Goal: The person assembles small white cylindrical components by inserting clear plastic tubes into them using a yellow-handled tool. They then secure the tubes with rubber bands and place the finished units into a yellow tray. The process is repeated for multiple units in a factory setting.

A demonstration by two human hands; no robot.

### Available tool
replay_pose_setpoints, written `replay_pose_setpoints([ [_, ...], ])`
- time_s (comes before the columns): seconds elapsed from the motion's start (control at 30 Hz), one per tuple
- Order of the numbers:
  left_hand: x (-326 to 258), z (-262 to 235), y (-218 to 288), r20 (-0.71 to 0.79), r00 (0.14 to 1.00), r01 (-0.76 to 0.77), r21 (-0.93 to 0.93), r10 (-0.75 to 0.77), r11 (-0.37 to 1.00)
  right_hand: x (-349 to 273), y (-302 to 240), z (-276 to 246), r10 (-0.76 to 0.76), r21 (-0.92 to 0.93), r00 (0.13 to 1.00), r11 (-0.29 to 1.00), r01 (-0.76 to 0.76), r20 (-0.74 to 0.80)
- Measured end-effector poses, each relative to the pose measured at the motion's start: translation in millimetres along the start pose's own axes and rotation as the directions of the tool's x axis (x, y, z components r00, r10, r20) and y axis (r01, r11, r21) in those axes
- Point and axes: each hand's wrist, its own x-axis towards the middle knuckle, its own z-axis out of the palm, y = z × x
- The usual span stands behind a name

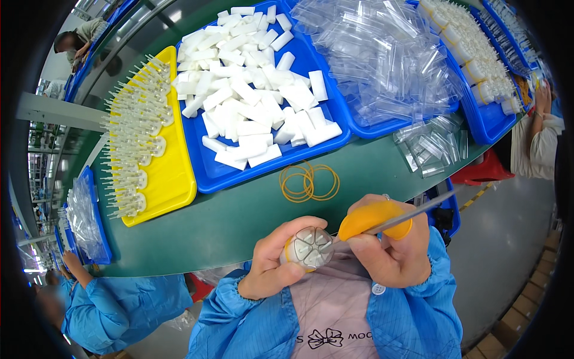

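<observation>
My left hand [272, 260] is closed round a small clear cylinder [312, 248] divided into segments, with pale sticks inside and a yellow edge at its side. Close beside it, my right hand [391, 254] is closed on a slim metal tool [418, 210] that points up and to the right; its exact kind does not show. Smooth orange-yellow covers [373, 218] sit at the fingers of that hand. The tool's near end lies by the covers, a little apart from the cylinder. Several yellow rubber bands [309, 190] rest on the green table [239, 206] beyond my hands.
A yellow tray [173, 194] holds rows of white spiky parts. One blue tray [209, 182] carries white blocks; another blue tray [365, 130] is heaped with clear plastic sleeves. Loose clear pieces [433, 146] lie at the right. Other people work at both sides.
</observation>
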Motion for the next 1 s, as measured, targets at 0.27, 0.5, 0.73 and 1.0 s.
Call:
replay_pose_setpoints([
  [0.27,3,-1,1,0.075,0.972,-0.234,0.188,0.223,0.954,-5,-2,5,-0.094,0.041,0.994,0.994,0.096,-0.055],
  [0.5,11,11,11,-0.082,0.988,0.112,-0.17,-0.127,0.979,4,3,-1,0.147,0.199,0.989,0.97,-0.14,-0.024],
  [0.73,12,11,15,-0.081,0.996,0.027,-0.024,-0.029,0.999,10,4,3,0.295,0.393,0.955,0.883,-0.256,-0.041],
  [1.0,12,14,12,-0.154,0.987,0.044,-0.046,-0.051,0.998,16,-5,-1,-0.072,-0.254,0.997,0.964,0.08,0.039],
])
